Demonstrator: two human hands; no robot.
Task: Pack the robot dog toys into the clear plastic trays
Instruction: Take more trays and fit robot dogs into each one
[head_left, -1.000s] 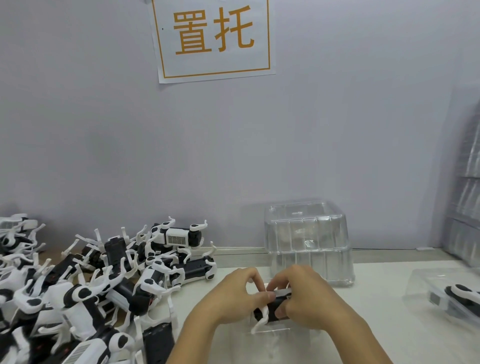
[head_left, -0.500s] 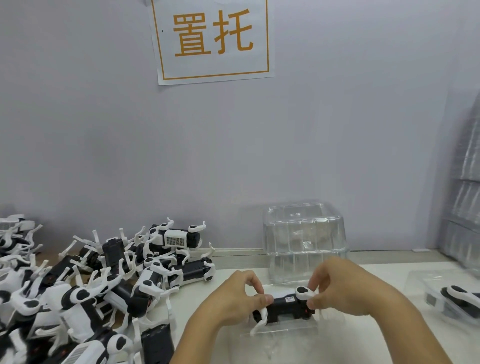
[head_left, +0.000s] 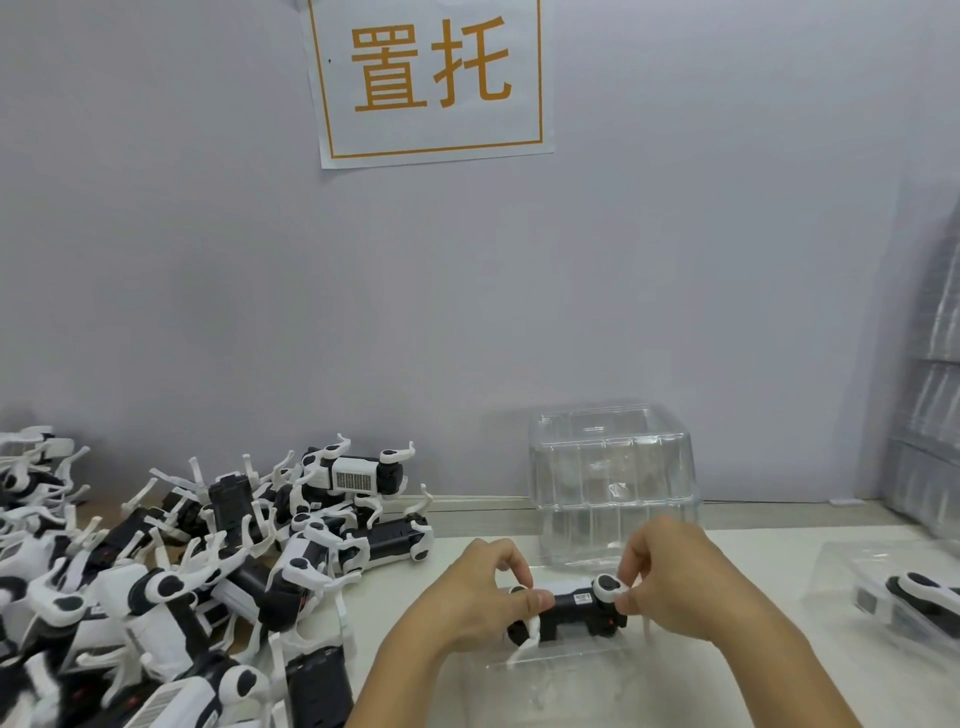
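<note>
A black-and-white robot dog toy (head_left: 574, 608) lies on its side over a clear plastic tray (head_left: 566, 670) in front of me. My left hand (head_left: 480, 592) grips its left end, thumb on the body. My right hand (head_left: 670, 577) pinches the white leg joint at its right end. A big pile of robot dog toys (head_left: 171, 582) covers the table's left side. A stack of clear trays (head_left: 613, 478) stands upside down behind my hands.
At the right edge a packed tray (head_left: 904, 597) holds another toy dog. More clear packaging (head_left: 935, 389) is stacked against the right wall. A white sign with orange characters (head_left: 431, 78) hangs on the grey wall.
My right hand moved off the toy's middle to its right end and now pinches the leg joint. The left hand kept its grip. The toy's black body is now uncovered.
</note>
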